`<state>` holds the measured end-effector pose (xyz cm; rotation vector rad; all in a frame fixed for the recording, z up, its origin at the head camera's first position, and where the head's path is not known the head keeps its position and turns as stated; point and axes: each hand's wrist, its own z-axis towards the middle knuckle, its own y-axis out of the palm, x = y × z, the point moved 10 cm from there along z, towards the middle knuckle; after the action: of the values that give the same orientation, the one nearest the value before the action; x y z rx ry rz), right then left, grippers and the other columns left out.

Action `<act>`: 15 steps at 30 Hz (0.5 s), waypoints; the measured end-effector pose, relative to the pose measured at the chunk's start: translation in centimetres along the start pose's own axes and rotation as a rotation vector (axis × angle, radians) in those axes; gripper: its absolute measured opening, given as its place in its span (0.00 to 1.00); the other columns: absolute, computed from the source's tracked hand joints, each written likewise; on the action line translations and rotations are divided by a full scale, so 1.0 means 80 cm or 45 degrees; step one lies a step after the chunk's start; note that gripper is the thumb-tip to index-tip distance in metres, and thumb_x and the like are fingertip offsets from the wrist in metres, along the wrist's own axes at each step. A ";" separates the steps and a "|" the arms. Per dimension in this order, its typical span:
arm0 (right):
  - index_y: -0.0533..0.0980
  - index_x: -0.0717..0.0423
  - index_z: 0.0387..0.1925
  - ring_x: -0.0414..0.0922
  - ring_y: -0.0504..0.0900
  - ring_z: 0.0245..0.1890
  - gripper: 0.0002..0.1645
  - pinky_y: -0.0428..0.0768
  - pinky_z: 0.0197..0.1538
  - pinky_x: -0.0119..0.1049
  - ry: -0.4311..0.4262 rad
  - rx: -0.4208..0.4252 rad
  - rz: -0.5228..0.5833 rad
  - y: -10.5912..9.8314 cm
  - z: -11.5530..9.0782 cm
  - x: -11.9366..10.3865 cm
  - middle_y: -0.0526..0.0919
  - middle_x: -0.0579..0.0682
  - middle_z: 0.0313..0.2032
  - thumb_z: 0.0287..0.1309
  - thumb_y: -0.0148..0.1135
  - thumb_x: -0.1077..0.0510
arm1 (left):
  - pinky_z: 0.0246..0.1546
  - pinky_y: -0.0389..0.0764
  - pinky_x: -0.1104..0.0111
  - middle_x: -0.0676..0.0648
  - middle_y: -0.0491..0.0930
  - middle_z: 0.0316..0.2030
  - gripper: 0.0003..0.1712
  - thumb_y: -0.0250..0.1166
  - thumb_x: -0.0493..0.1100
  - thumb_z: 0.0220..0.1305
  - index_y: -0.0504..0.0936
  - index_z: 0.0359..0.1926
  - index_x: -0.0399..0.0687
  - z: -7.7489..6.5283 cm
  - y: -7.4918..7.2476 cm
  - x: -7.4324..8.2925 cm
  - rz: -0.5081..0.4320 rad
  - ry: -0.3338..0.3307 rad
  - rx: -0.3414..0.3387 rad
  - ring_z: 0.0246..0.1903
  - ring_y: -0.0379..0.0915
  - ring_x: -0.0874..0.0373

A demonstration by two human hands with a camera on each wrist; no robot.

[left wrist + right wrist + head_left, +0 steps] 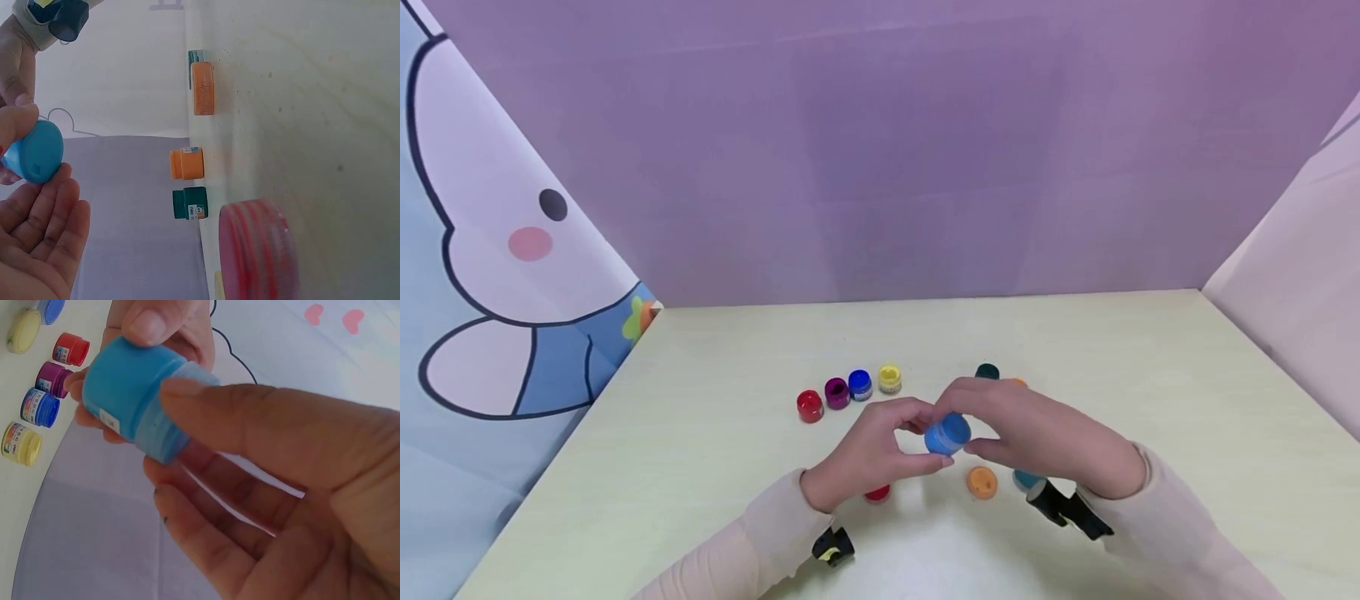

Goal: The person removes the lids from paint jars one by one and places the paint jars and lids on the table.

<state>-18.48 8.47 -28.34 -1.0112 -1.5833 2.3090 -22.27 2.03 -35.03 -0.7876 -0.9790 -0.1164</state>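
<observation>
A light-blue paint jar (947, 434) is held above the table between both hands, tilted on its side. My left hand (880, 442) grips the jar body, its thumb pressing on one side, as the right wrist view shows. My right hand (1030, 425) pinches the paler, translucent end (165, 428) of the jar between thumb and fingers. Whether that end is a lid or the neck, I cannot tell. In the left wrist view the jar's round blue end faces the camera near the left hand's fingertips (65, 172).
Behind the hands stand small paint jars: red (809, 406), purple (837, 392), dark blue (860, 384), yellow (890, 378), dark green (988, 372) and orange (187, 163). Closer in lie an orange lid (982, 482), a teal round piece (1027, 480) and a partly hidden red one (877, 493).
</observation>
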 end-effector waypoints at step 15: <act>0.73 0.53 0.43 0.38 0.73 0.37 0.19 0.75 0.39 0.32 0.190 0.080 -0.040 -0.008 0.003 0.015 0.76 0.39 0.37 0.50 0.65 0.52 | 0.40 0.77 0.61 0.60 0.78 0.38 0.18 0.68 0.48 0.52 0.77 0.45 0.52 0.001 -0.005 0.008 -0.007 0.058 0.015 0.36 0.72 0.68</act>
<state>-19.65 9.13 -28.28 -1.1074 -1.4500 2.1922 -22.10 1.98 -34.31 -0.7683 -0.9385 -0.1328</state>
